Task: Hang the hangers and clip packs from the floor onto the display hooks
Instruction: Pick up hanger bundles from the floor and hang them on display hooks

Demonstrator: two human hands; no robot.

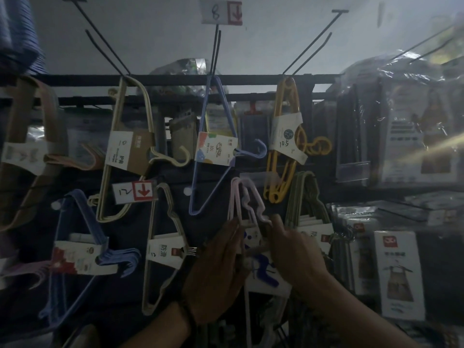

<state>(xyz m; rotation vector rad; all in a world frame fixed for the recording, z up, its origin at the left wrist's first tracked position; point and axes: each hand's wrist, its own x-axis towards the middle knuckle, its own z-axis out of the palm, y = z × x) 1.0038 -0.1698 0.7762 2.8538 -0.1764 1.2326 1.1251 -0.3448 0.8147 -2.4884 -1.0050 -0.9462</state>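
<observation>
- Grip firm on both sides: the left hand [216,270] holds the pink hanger pack [247,199] by its left edge, fingers running up along it.
- Over to the right hand [298,257], pinching the pack's right side, thumb up.
- That pack sits just below the blue hanger pack [213,146].
- Right of the blue one hangs the yellow hanger pack [286,136], left of it the beige hanger pack [125,146].
</observation>
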